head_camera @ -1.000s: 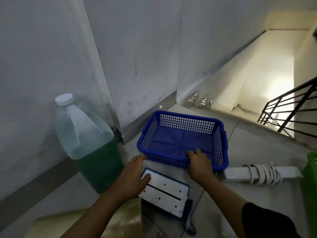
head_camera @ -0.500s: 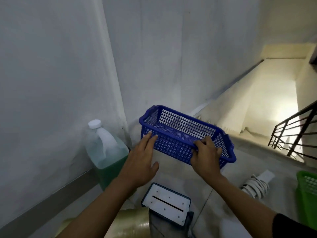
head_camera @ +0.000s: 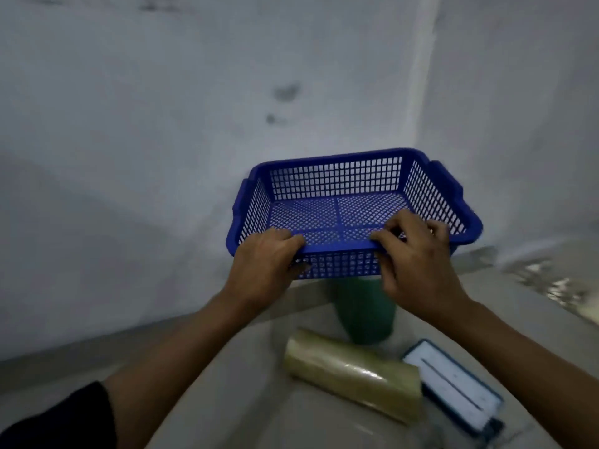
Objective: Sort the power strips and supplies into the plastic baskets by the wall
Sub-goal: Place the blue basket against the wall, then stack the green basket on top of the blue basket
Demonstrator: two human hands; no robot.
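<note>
Hands are both gripping the blue basket (head_camera: 337, 218) by its near long rim in the head view: the left hand (head_camera: 265, 264) is closing its fingers (head_camera: 291, 241) over the rim toward the near-left corner, and the right hand (head_camera: 418, 264) is curling its fingers (head_camera: 389, 233) over the rim toward the near-right corner. The basket is hanging clear of the floor (head_camera: 227, 400), in front of the grey wall (head_camera: 162, 157), and is holding nothing inside.

Below it on the floor are lying a roll of clear film (head_camera: 353, 374), a white-faced pad with a dark border (head_camera: 450, 384) just beside the roll, and a jug of green liquid (head_camera: 366, 309) standing behind them, partly hidden by the basket.

Judging by the task, the step in hand is placing this basket by the wall. To do it well, both hands should be keeping the base level, lowering it onto bare floor along the skirting, clear of the jug and roll, with the open top facing up and the near side reachable for loading. Holding only one rim risks tipping; sliding a thumb under the near wall would be steadying it.
</note>
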